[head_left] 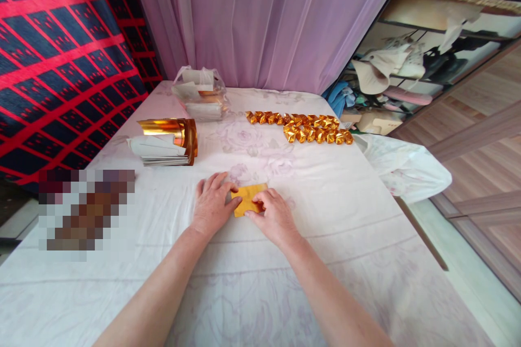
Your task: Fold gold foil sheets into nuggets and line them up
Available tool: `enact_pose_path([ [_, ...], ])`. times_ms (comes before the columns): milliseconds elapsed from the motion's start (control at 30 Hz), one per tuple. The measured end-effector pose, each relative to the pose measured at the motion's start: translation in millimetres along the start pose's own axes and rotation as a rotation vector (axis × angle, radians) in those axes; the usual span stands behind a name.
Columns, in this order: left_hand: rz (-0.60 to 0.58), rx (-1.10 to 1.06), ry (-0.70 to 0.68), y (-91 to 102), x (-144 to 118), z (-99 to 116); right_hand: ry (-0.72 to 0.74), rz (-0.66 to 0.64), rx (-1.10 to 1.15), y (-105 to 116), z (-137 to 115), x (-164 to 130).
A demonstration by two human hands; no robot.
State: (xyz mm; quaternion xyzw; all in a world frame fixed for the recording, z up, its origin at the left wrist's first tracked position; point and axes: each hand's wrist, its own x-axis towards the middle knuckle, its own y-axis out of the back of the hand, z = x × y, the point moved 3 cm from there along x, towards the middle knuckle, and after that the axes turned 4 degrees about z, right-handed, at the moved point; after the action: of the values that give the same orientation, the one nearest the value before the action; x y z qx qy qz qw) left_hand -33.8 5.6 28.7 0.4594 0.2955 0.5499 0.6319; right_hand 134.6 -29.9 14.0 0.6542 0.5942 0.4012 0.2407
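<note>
A small yellow-gold sheet of folded paper point(247, 200) lies on the table before me, between both hands. My left hand point(214, 201) has thumb and index finger closed at its left edge, the other fingers stretched out over the cloth. At the right edge, my right hand point(277, 217) pinches the paper between thumb and curled fingers. Farther off to the right, folded shiny gold paper pieces point(317, 133) stand in rows. Left of centre is a stack of gold foil sheets with pale backs point(163, 146).
A clear plastic bag point(201, 95) of more paper sits at the table's far edge. A white floral cloth point(171, 276) covers the table. The left side has a blurred-out patch point(87, 209). Beyond the right edge are a white bag point(407, 168) and a cluttered shelf point(407, 73).
</note>
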Motion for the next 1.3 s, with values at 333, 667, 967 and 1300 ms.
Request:
enact_pose_path([
  [333,-0.123,-0.016,-0.076,0.0,0,-11,-0.043,-0.131,0.170,8,10,7],
  [667,-0.245,-0.017,-0.091,5.6,-1,-12,0.024,-0.205,0.262,17,18,9],
  [967,-0.255,-0.004,-0.088,5.3,-1,-12,0.014,0.009,-0.065,4,-7,-1],
  [1300,-0.270,0.008,-0.102,5.2,-1,-13,0.010,-0.142,0.171,12,10,2],
])
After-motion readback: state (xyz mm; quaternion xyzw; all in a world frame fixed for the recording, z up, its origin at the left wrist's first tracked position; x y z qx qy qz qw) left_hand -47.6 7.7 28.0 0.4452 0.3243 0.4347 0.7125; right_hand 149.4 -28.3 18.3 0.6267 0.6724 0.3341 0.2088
